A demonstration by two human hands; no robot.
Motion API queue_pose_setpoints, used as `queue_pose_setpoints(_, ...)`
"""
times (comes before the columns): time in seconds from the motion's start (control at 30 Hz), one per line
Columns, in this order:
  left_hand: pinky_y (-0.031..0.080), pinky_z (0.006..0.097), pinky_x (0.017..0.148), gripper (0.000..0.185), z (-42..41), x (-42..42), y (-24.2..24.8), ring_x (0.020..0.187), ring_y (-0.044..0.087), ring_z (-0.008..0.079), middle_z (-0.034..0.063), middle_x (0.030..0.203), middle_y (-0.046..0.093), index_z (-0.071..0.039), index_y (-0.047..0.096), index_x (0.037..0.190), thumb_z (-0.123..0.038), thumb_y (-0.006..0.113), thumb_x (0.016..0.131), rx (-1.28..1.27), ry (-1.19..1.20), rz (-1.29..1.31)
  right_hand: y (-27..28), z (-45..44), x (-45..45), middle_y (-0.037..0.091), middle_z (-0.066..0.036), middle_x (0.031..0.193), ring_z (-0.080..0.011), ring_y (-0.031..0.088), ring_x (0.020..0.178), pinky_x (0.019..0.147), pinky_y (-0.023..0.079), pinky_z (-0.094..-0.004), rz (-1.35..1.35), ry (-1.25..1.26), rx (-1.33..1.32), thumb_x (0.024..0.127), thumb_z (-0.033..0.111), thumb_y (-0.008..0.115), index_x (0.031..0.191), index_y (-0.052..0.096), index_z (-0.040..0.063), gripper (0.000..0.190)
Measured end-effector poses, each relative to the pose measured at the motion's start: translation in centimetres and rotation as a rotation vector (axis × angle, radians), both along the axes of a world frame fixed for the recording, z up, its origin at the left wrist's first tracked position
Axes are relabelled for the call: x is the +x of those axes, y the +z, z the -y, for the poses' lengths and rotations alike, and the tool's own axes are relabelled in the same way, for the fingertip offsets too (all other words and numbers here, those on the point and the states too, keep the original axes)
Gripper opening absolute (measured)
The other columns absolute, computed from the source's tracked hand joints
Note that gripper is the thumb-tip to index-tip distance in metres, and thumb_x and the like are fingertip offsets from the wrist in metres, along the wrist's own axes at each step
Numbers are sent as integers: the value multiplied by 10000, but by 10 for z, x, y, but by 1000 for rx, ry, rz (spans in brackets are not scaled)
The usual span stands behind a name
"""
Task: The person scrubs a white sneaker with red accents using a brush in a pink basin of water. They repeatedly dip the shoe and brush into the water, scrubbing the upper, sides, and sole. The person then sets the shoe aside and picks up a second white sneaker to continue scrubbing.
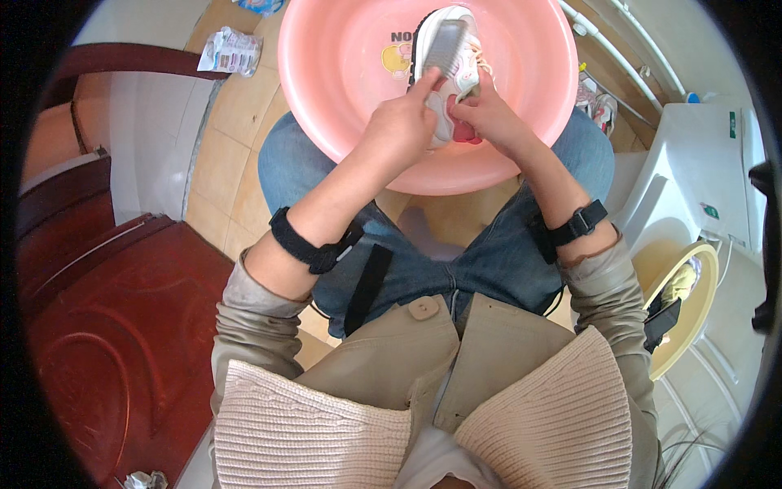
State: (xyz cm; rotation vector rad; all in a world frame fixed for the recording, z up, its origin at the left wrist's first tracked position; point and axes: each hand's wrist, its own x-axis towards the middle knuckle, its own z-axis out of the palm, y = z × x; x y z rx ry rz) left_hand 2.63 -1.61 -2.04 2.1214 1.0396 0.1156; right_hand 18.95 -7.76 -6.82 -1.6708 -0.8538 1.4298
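A white sneaker (468, 72) with pink and red panels and pale laces is held over a pink plastic basin (333, 79), toe pointing away from me. My right hand (490, 119) grips the sneaker near its ankle opening. In my left hand (398, 125) is a grey scrub brush (449, 46), blurred, lying over the toe part of the upper. The left index finger stretches along the brush, whose handle is hidden by the hand. A dark print and a yellow cartoon figure show inside the basin, which sits between my knees.
To the left are a dark red wooden piece of furniture (159, 318) and a plastic packet (235, 52) bearing writing. More shoes (603, 113) lie at the right, by white pipes (602, 36). A white appliance (702, 165) and a yellow tub (702, 299) holding cloth stand at my right.
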Motion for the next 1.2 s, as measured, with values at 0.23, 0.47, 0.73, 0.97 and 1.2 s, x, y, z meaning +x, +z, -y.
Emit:
queue_pose_setpoints(0.23, 482, 450, 766, 444, -30, -11, -26, 846, 608, 426, 308, 889, 608, 81, 426, 1230, -167, 439, 862, -157, 223, -458, -19, -5, 2, 557, -207, 1090, -252, 577, 977, 740, 507, -319, 43, -23, 114, 779, 86, 624, 1403, 27, 1, 868)
queue_pose_setpoints(0.47, 462, 428, 845, 411, -7, -53, -2, 949, 586, 416, 299, 998, 597, 44, 480, 1202, -145, 444, 838, -45, 173, -54, -35, 1, 10, 537, -185, 1094, -253, 557, 1002, 773, 498, -321, -148, -99, 159, 748, 55, 619, 1388, 79, -6, 840)
queue_pose_setpoints(0.73, 472, 499, 663, 516, -4, -11, -16, 709, 592, 451, 306, 731, 587, 86, 348, 1286, -79, 446, 808, 117, 28, 101, -17, -2, 7, 584, -171, 968, -198, 593, 851, 674, 497, -284, -131, -29, 95, 792, 32, 605, 1410, 7, 15, 860)
queue_pose_setpoints(0.97, 478, 492, 648, 550, 21, -23, -13, 704, 598, 447, 327, 719, 574, 128, 306, 1294, -74, 456, 804, 62, 37, 41, -12, -4, 1, 589, -144, 909, -165, 583, 781, 610, 479, -261, -138, -39, 107, 801, 53, 615, 1413, -2, 7, 871)
queue_pose_setpoints(1.2, 479, 486, 656, 506, 5, -6, -12, 712, 599, 439, 308, 748, 587, 84, 353, 1287, -81, 447, 819, 129, 3, 15, -15, -4, 0, 583, -117, 850, -144, 560, 710, 546, 453, -247, 26, 8, 104, 817, 98, 622, 1411, -11, -4, 873)
